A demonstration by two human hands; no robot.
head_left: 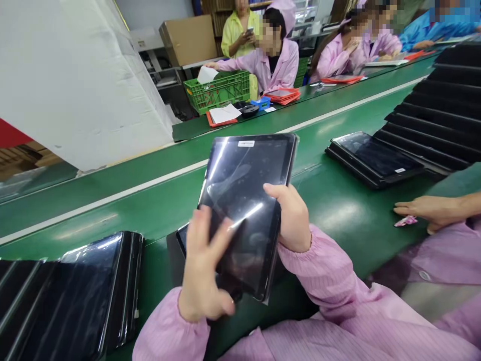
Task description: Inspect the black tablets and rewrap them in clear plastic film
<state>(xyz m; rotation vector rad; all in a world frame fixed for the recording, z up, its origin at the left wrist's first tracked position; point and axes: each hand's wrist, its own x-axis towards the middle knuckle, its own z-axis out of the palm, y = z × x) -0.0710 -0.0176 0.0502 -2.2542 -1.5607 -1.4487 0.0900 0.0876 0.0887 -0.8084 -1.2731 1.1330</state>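
Observation:
A black tablet (pixel 244 200) with a glossy screen and a small white label near its top edge is held up, tilted, over the green bench. My right hand (pixel 291 215) grips its right edge, thumb on the screen. My left hand (pixel 205 265) is in front of the tablet's lower left, fingers spread and slightly blurred; whether it touches the screen I cannot tell. Beneath, partly hidden by the tablet and my left hand, another dark flat item (pixel 176 255) lies on the bench.
Overlapping tablets (pixel 86 281) lie at the left. At the right are a small tablet stack (pixel 376 155) and a long row of black tablets (pixel 432 115). A neighbour's hand (pixel 436 208) rests near a pink wrapper (pixel 406 221). Across the bench, people sit near a green crate (pixel 221 90).

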